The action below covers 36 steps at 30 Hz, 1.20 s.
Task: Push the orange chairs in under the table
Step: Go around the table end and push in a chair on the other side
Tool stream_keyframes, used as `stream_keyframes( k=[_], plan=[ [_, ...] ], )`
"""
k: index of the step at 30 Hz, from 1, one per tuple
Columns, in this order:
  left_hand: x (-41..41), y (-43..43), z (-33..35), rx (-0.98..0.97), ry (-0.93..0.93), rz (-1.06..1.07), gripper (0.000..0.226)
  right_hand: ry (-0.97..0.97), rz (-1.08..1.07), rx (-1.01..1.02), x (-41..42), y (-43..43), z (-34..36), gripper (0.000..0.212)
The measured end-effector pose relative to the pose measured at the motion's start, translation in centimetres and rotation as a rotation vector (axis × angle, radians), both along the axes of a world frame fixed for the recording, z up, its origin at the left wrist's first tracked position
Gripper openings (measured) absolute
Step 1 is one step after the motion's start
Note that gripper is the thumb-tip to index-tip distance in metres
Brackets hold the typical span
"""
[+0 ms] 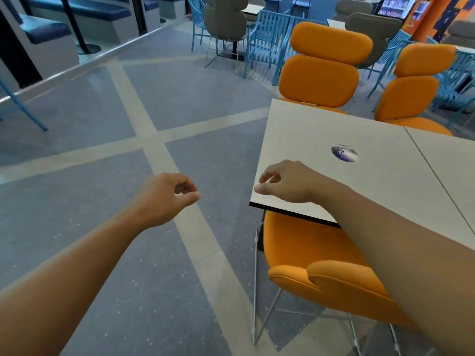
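Cafeteria floor (77, 119): grey speckled stone, crossed by pale beige bands.

Left hand (167, 199): held out over the floor, left of the table. Fingers loosely curled toward the thumb, nothing in them.

Right hand (288, 183): over the near left corner of the table. Fingers loosely curled, thumb tip close to the forefinger, nothing held. Whether it touches the tabletop cannot be told. Its forearm crosses the table's near edge and the chair below.

Table (334, 129): pale square top with a dark edge. A second tabletop (447, 160) is butted against its right side. A round blue-and-white sticker (344, 153) lies on the top, just beyond the right hand.

Near orange chair (316, 247): directly under the right forearm, on a thin wire frame. The front of its seat is under the table's near edge; the padded back faces the viewer and is clear of the table.

Far orange chair (323, 68): across the table at its far left corner. Two-cushion back upright, seat edge tucked just beneath the top.

Second far orange chair (416, 83): to the right of it, turned a little. Much of its seat shows beyond the far edge.

Blue metal chairs (267, 44) and grey padded chairs (226, 19): grouped around other tables behind.

Lit display cabinet (395, 6): far right corner.
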State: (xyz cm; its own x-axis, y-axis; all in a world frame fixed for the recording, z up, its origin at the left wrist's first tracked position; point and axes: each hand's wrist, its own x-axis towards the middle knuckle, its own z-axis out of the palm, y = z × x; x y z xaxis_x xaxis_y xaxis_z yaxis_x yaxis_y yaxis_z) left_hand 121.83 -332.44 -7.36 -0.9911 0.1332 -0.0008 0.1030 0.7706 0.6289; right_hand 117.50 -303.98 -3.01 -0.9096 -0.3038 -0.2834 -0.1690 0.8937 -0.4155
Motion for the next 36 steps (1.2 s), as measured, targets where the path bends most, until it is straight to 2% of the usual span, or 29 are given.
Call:
stream_keyframes(
  k=[8,21,36],
  plan=[
    [-11.0,-2.3,-1.6,-0.051,-0.025,-0.045,0.015,-0.058,-0.021,-0.009,-9.6,-3.8,-4.1,0.042],
    [-38.5,-2.8,-2.9,-0.095,-0.084,-0.104,0.017,-0.130,-0.168,-0.181,-32.9,-6.1,-8.0,0.042],
    [-66.9,-1.1,-5.4,-0.109,-0.149,-0.324,0.022,-0.152,-0.382,-0.181,-56.4,-5.3,-10.6,0.036]
  ],
)
